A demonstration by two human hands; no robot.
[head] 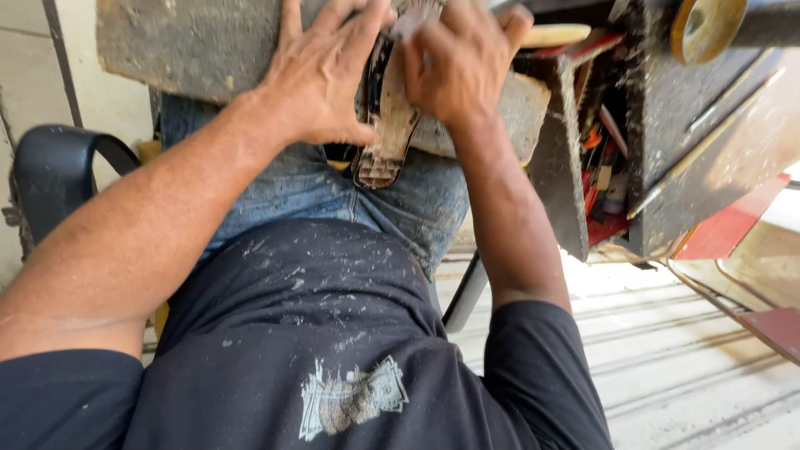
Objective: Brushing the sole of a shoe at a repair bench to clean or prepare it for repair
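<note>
A worn shoe sole, tan with a dark rim, lies on a thick stone-like slab that rests across my lap. My left hand is spread flat over the slab, its thumb against the sole's left edge. Fingers curled, my right hand presses down on the upper part of the sole and grips it. The toe end of the sole is hidden under my hands. Whether the right hand also holds a tool is not visible.
A dusty dark workbench stands at the right, with an open compartment crammed with tools and small parts. A black chair arm curves at the left. Pale ribbed flooring covered with dust lies below. My jeans and dark shirt are speckled with dust.
</note>
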